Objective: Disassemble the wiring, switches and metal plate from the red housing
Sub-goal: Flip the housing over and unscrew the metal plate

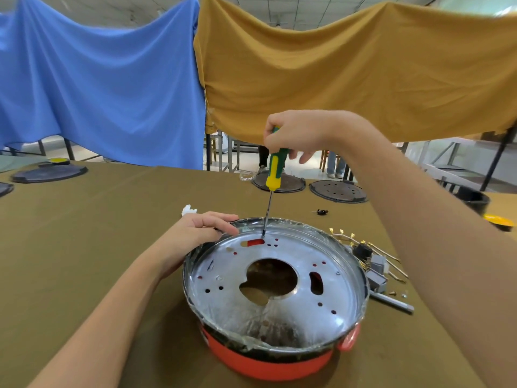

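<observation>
Hands work apart: the right hand (296,137) grips a screwdriver (272,175) upright, tip on the far part of the metal plate (229,278) inside the red housing (265,365); the left hand (201,231) rests on its far-left rim, fingers relaxed. Removed wiring (366,253) lies right of it on the surface (84,247).

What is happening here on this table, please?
A person is taking apart a red housing. The right hand holds a green and yellow screwdriver upright, its tip set on the far edge of the metal plate, which still sits in the housing. The left hand rests on the housing's far-left rim. Removed wiring and switches lie on the table to the right.
</observation>
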### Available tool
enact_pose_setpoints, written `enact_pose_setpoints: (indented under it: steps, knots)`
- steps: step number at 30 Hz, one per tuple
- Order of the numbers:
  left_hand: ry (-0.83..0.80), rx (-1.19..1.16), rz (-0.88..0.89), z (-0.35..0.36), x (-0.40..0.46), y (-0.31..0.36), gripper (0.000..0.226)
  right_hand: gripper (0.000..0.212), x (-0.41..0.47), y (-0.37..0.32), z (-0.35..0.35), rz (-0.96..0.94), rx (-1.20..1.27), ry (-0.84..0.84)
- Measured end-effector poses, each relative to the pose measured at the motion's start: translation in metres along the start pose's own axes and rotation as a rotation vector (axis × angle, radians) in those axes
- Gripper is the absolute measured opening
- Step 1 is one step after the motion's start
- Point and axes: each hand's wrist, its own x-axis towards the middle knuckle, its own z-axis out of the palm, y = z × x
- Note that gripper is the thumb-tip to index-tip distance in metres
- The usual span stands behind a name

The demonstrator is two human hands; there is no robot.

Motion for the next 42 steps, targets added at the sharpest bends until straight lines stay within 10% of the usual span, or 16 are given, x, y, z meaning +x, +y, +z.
enact_pose_setpoints:
  steps: [6,18,23,31,37,42]
  knots:
    - [-0.002,-0.009,-0.008,0.000,-0.001,0.001,0.040,0.049,0.003,-0.009,0.015,0.083,-0.551,0.279]
    - [-0.010,0.000,-0.009,0.001,0.001,0.001,0.039,0.013,0.002,0.002,-0.005,-0.120,-0.088,-0.042]
    - [-0.005,-0.016,-0.012,0.002,0.000,0.002,0.039,0.060,0.003,-0.005,0.010,0.108,-0.439,0.171]
    - [-0.003,-0.017,-0.012,0.003,-0.001,0.005,0.040,0.007,-0.003,0.003,-0.007,-0.169,-0.093,-0.038]
    - [-0.007,-0.002,-0.011,0.003,-0.002,0.007,0.039,0.019,-0.006,0.008,-0.008,-0.139,0.011,-0.067]
    - [-0.001,-0.015,-0.006,0.003,-0.002,0.004,0.040,0.054,0.000,-0.004,0.010,0.071,-0.436,0.146]
